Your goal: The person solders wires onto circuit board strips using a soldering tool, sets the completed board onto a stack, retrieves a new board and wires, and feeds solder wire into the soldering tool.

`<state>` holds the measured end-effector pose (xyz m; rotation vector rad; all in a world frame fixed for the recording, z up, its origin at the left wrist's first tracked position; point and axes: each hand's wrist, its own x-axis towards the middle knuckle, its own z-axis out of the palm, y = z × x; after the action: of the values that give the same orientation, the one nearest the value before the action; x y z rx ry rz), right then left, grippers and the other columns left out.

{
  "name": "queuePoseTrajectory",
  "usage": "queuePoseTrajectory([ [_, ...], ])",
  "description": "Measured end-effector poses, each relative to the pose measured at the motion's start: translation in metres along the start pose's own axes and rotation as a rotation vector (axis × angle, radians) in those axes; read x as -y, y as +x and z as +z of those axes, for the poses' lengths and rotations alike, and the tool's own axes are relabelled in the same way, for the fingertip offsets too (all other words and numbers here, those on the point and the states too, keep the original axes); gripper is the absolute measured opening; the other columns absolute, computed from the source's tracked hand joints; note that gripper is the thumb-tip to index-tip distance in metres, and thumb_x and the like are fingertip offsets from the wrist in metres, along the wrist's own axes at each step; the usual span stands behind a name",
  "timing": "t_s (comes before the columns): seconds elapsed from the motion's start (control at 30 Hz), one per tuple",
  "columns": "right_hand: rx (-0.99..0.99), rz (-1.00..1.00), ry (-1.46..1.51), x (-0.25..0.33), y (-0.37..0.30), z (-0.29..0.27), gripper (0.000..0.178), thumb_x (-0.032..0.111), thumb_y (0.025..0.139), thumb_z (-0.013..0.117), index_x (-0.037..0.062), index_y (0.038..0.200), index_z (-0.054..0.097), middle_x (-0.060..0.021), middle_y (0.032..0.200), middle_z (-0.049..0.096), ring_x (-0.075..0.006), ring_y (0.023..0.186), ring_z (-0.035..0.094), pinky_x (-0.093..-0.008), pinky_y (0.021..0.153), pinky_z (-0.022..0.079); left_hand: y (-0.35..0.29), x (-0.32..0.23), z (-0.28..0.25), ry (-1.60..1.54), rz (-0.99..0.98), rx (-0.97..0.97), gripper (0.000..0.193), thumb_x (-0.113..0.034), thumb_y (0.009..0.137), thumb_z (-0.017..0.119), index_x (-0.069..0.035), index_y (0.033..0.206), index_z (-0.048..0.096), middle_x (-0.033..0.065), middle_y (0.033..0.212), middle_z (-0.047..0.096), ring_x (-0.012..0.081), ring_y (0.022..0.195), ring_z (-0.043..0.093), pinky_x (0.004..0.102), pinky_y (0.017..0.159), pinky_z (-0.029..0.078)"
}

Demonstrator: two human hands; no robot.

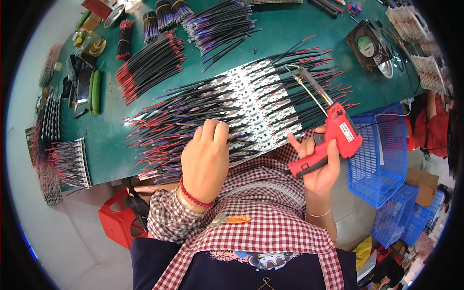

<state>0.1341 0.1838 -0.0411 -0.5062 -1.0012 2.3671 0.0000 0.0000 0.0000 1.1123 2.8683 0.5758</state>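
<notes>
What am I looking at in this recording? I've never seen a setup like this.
There is no robot here: a person works with two bare hands. The single picture comes from a wide fisheye camera on their head, looking down, so straight edges bend near the rim. The right hand holds a red soldering gun, tip raised. The left hand is over black and red wires; whether it grips any is hidden. Those wires fan out from white boards. The green table also carries wire bundles, cucumbers and a fan.

maroon-checked apron (285, 232), checked left sleeve (166, 212), navy top (157, 266), red beaded bracelet (194, 201), thin bangle (319, 214)
</notes>
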Motion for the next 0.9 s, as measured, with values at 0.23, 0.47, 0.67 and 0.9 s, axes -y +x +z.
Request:
queuePoseTrajectory([
  [0.23,-0.069,-0.07,-0.002,0.014,-0.013,0.001,0.037,0.035,0.101,0.04,0.0024,0.118,0.047,-0.0072,0.071,0.053,-0.0185,0.065,0.054,-0.0558,0.104,0.04,0.037,-0.051,0.036,-0.173,0.189,0.106,0.04,-0.025,0.078,0.073,-0.003,0.105,0.054,0.0117,0.107,0.055,0.0266,0.063,0.064,0.0348,0.053,0.052],
  [0.47,-0.138,-0.344,-0.061,0.057,-0.019,-0.026,0.037,0.033,0.1,0.042,0.0015,0.118,0.047,-0.0056,0.069,0.047,-0.0165,0.063,0.05,-0.0575,0.106,0.037,0.052,-0.063,0.066,-0.121,0.17,0.077,0.039,-0.02,0.075,0.072,0.0,0.1,0.05,0.0158,0.099,0.052,0.0267,0.062,0.064,0.0355,0.05,0.052],
  [0.67,-0.166,-0.413,-0.084,0.067,-0.025,-0.036,0.035,0.032,0.099,0.043,0.0024,0.116,0.047,-0.0044,0.068,0.045,-0.0144,0.061,0.047,-0.0568,0.106,0.037,0.053,-0.072,0.074,0.002,0.214,0.063,0.023,-0.007,0.076,0.063,-0.001,0.095,0.051,0.0145,0.088,0.056,0.0251,0.057,0.064,0.0344,0.048,0.051],
  [0.9,-0.139,-0.433,-0.051,0.071,-0.029,-0.033,0.035,0.032,0.099,0.045,0.0012,0.117,0.047,-0.0032,0.069,0.043,-0.013,0.063,0.046,-0.0564,0.111,0.032,0.057,-0.075,0.075,0.039,0.2,0.117,0.021,-0.005,0.076,0.061,0.0,0.094,0.05,0.0162,0.08,0.06,0.0282,0.059,0.065,0.0365,0.05,0.051],
])
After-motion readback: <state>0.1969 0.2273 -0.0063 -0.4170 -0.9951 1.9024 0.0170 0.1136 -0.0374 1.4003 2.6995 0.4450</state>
